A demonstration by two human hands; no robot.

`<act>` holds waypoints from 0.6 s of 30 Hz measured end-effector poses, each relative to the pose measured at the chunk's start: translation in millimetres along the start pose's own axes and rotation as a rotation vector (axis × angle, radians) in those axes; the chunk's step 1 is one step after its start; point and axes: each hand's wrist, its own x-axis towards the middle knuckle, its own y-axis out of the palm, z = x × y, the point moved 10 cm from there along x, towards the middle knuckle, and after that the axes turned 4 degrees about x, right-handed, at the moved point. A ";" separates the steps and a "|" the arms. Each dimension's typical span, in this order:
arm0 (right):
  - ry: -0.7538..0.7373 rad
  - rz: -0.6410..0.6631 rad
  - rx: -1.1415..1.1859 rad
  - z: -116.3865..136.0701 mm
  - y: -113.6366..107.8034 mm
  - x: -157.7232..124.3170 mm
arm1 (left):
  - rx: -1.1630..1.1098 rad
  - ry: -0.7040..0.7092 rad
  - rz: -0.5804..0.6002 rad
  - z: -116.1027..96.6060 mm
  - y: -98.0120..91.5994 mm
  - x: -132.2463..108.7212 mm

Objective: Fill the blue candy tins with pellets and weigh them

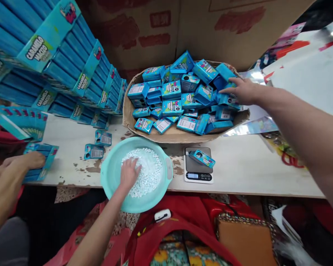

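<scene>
My left hand (pixel 130 173) dips into a mint-green plastic basin (pixel 111 177) that holds small white candies (pixel 150 177). Its fingers are apart and touch the candies; the tips are partly buried. My right hand (pixel 242 90) reaches over the right end of a cardboard tray (pixel 166 137) heaped with small blue candy boxes (pixel 172 107). Its fingers are stretched out over the boxes at that end. Beside the basin, a digital scale (pixel 199 178) carries one blue box (pixel 204 159) lying on its side with a flap open.
Two blue boxes (pixel 94 151) stand left of the basin. Stacked display cartons (pixel 69 70) rise at the left. A co-worker's hands (pixel 30 160) hold a display carton (pixel 48 162) at the far left. A large cardboard box (pixel 161 33) stands behind the tray.
</scene>
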 end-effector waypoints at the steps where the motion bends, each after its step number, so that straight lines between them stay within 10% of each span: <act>1: 0.023 -0.013 -0.006 3.1 -2.8 -1.3 | 0.030 -0.080 -0.012 11.7 -1.1 8.4; 8: -0.128 -0.182 -0.112 52.4 -37.9 -41.0 | -0.002 -0.056 0.219 -16.7 16.6 -34.5; 12: 0.167 -0.415 -0.030 28.2 -82.0 -87.9 | -0.092 0.078 0.115 -63.7 7.2 -25.1; 16: 0.229 -0.777 0.379 67.1 -112.7 -168.0 | -0.160 0.337 0.182 -108.2 21.1 -10.1; 18: 0.164 -0.832 0.797 115.7 -91.9 -202.8 | -0.122 0.426 0.245 -108.9 28.1 -23.0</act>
